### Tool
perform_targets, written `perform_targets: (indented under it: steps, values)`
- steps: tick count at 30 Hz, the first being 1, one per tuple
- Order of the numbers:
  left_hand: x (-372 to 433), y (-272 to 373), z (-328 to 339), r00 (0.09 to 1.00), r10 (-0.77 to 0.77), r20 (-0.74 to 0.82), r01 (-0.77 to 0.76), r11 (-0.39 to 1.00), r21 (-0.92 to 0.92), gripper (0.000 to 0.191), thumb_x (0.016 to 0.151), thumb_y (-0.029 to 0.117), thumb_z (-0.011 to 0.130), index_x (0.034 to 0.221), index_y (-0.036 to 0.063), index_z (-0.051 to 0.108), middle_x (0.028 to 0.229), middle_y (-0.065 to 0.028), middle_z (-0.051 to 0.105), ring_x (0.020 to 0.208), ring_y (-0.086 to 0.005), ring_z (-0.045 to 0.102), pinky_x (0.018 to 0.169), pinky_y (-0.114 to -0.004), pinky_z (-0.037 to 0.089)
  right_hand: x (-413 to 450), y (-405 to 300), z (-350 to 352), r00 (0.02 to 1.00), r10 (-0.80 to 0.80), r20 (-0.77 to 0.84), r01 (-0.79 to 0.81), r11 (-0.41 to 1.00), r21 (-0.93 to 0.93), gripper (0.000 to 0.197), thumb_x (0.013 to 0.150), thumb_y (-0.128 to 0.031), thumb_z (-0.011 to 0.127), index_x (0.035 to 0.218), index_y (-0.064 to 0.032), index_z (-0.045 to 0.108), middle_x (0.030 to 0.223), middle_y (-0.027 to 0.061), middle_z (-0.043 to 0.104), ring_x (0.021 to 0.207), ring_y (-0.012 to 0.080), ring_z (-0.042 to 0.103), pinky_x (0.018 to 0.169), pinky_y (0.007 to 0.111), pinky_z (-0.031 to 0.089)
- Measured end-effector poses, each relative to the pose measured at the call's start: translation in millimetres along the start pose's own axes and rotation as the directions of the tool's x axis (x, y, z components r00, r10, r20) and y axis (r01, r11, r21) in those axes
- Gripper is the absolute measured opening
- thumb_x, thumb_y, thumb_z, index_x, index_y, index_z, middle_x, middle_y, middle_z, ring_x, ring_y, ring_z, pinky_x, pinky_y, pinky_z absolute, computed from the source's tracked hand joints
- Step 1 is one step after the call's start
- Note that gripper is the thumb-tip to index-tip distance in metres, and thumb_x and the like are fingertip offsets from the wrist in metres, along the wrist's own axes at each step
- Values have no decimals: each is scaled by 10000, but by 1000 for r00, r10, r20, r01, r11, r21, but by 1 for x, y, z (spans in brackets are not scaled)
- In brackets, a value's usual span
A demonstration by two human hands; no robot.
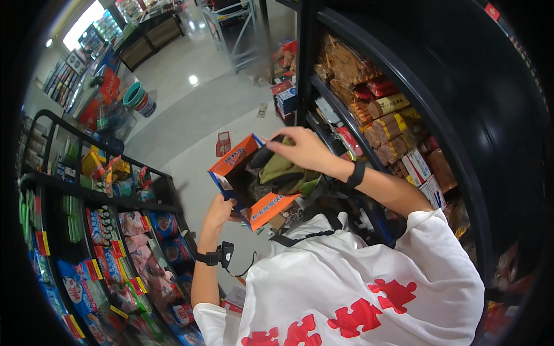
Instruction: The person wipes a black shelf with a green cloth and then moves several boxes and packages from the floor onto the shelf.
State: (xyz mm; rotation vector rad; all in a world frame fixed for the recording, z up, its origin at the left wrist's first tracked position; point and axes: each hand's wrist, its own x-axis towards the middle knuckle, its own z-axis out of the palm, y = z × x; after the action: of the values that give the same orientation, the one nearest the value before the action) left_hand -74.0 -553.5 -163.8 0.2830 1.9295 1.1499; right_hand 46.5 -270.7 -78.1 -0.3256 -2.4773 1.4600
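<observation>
An orange and dark blue cardboard box (272, 207) with printed writing is held tilted in front of me, its top open. My left hand (220, 212) grips the box's left wall, with the thumb at the edge. Over the box's right side, my right hand (298, 147) holds a bundle of olive-green and black fabric (281, 171) between thumb and fingers. The bundle lies partly over the opening; whether it rests on the box is unclear. Inside the box, clear plastic shows dimly. Both wrists wear black straps, the left one with a small device and a cable.
Shelves of packaged goods (164, 225) stand on the left. A black rack with wrapped brown bundles (389, 134) rises on the right. A red plastic item (223, 144) lies on the floor beyond the box. Farther off are teal buckets (133, 94) and a grey metal cart (231, 34).
</observation>
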Motion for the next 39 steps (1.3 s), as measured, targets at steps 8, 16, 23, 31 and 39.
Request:
perform_targets:
  steps: [8,16,23,31,39]
  values:
    - [0,-40,-1,994,-99,-44,93,988,-127,153,903,55,526,1009,-31,594,887,-157,693,703,-280,723,593,-406,622,-7,87,-77,855,437,280,-411,238,880,340,927,-300,691,1077,5,692,1052,104,731,931,204,700,882,347,549]
    - [-6,-43,-4,962,-201,-185,141,945,-295,218,889,45,522,1087,-39,563,956,-166,689,775,-310,730,653,-445,631,39,217,-93,730,384,-565,-50,855,517,449,835,-189,701,1242,-32,595,1101,119,658,1052,226,622,894,346,488]
    - [-4,-44,12,934,-231,-271,147,943,-297,188,902,23,521,1079,-38,535,896,-150,670,644,-301,715,501,-377,603,156,248,-90,696,-87,-713,-282,880,-383,507,797,-71,707,1274,-46,536,1185,217,538,1074,421,539,910,477,475]
    - [-12,-35,30,869,-372,-326,198,866,-459,167,880,55,604,1030,12,545,867,-116,668,672,-267,700,600,-413,607,222,334,-61,688,-19,-726,-651,426,-628,250,890,-247,586,1077,-89,639,1036,136,684,1029,296,587,896,410,423]
    - [-25,-28,50,835,-393,-385,198,868,-456,255,886,108,630,1089,5,514,930,-107,633,754,-233,671,687,-369,585,264,338,-85,687,174,-705,-583,712,-392,414,818,-265,659,1155,-42,566,1049,213,688,1059,354,604,952,484,400]
